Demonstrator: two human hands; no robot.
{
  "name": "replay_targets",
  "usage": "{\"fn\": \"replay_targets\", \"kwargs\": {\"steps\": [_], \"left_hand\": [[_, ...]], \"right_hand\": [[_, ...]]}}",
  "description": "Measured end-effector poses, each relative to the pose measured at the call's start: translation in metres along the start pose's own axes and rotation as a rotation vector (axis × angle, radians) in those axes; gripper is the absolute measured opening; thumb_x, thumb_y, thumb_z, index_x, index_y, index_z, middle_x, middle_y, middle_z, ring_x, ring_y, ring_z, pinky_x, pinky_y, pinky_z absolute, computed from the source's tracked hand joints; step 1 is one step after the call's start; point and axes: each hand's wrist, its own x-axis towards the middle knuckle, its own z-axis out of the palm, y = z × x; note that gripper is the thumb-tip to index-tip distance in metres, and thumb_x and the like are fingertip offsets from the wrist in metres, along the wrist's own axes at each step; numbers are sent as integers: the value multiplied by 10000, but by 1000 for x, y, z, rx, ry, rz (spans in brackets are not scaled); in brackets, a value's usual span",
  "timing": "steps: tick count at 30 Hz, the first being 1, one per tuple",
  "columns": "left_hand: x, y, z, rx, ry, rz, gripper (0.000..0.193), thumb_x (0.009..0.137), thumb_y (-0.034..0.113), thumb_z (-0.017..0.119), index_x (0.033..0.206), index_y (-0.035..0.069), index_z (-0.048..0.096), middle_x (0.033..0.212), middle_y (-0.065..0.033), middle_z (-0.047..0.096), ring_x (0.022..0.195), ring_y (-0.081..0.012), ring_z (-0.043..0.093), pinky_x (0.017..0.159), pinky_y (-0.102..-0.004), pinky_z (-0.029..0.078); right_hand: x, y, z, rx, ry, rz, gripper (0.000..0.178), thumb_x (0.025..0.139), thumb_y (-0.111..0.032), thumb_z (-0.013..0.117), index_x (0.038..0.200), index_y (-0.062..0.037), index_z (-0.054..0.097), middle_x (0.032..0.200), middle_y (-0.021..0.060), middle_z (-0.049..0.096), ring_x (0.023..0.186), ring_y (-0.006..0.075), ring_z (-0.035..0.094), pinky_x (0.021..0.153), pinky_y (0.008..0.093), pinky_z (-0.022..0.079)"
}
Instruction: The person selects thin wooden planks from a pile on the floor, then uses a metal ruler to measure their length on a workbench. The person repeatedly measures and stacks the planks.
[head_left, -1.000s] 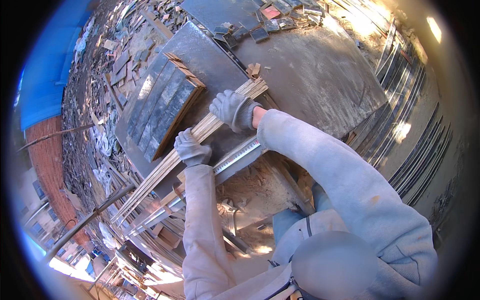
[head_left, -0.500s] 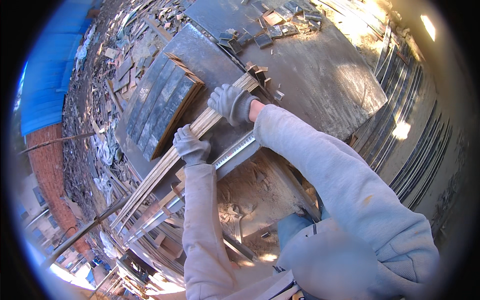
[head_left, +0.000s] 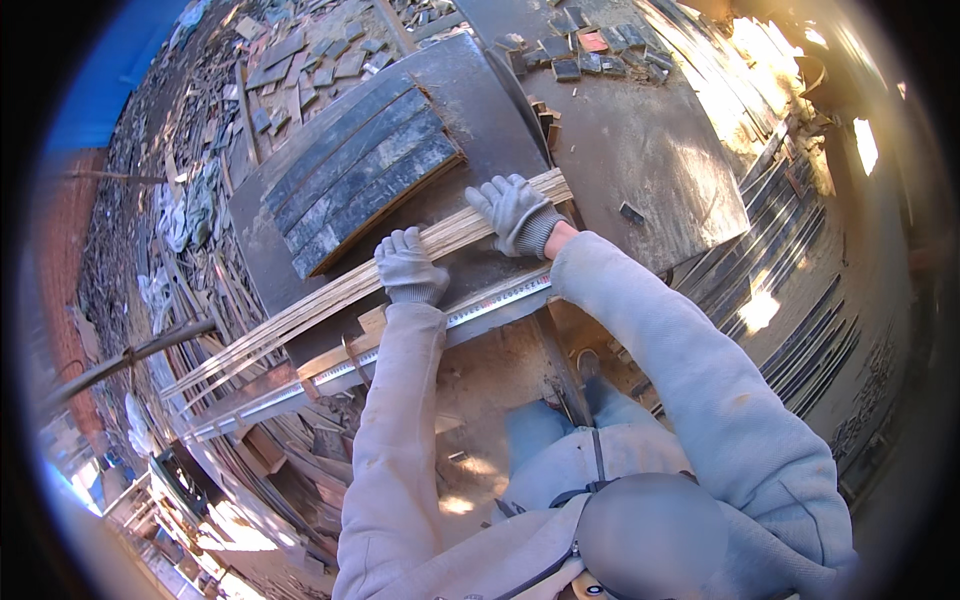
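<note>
My left hand (head_left: 410,268), in a grey knit glove, is closed over a bundle of long pale plywood strips (head_left: 285,322). Farther right, my gloved right hand (head_left: 515,215) grips the same bundle close to its right end, with the fingers laid across the top. The strips slant over a dark metal table (head_left: 470,90) and run past its left side, where they fan apart. Their right end reaches the slot between the two table halves. Beyond them lies a stack of dark-faced boards (head_left: 365,180). Both thumbs are mostly hidden.
A measuring scale (head_left: 500,297) runs along the table's near edge. Small dark offcuts (head_left: 565,70) lie at the far side, and a single small block (head_left: 631,213) rests on the right half. Long boards (head_left: 800,240) are piled at right; scrap wood (head_left: 285,70) covers the ground at left.
My view has turned, so table and strips appear shifted. The strips' right end sits nearer me, apart from the small offcuts by the slot. A small dark block lies farther right of the slot.
</note>
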Motion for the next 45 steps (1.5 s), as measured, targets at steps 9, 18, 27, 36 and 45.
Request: {"fn": "replay_targets", "kwargs": {"steps": [9, 18, 27, 36, 45], "left_hand": [[10, -2, -2, -16, -173, -59, 679, 669, 344, 872, 1237, 97, 595, 1135, -119, 609, 1127, -340, 590, 1069, -476, 416], [15, -4, -11, 25, -197, -21, 846, 618, 407, 944, 1302, 103, 549, 1164, -131, 620, 1109, -369, 601, 1033, -515, 446], [4, -30, -10, 75, -186, 143, 924, 784, 687, 821, 1359, 29, 520, 1157, -188, 623, 1057, -417, 621, 927, -556, 496], [5, -33, -19, 53, -281, 130, 1042, 689, 654, 901, 1413, 26, 493, 1196, -220, 602, 1101, -444, 602, 973, -563, 475], [4, -29, -20, -14, -304, 76, 1025, 590, 264, 875, 1490, 21, 448, 1268, -220, 582, 1187, -433, 573, 1069, -552, 431]], "right_hand": [[16, 15, 1, 81, 62, -76, 257, 911, -220, 594, 1114, -67, 629, 1001, 85, 609, 987, 269, 606, 859, 428, 457], [-82, 25, -45, 800, 319, 681, 534, 876, -381, 829, 1270, -50, 689, 1200, 149, 733, 1123, 351, 683, 1060, 488, 522], [-95, 35, 8, 1351, 358, 1189, 780, 735, -367, 983, 1359, -32, 657, 1237, 159, 761, 1105, 299, 739, 987, 401, 587], [-83, 45, 7, 1680, 371, 1268, 624, 757, -282, 992, 1247, -22, 705, 1169, 110, 765, 1079, 195, 732, 979, 335, 598], [-99, 62, 15, 1894, 389, 1277, 393, 835, -43, 911, 1174, -15, 716, 1064, 65, 776, 945, 127, 727, 865, 268, 612]]}}
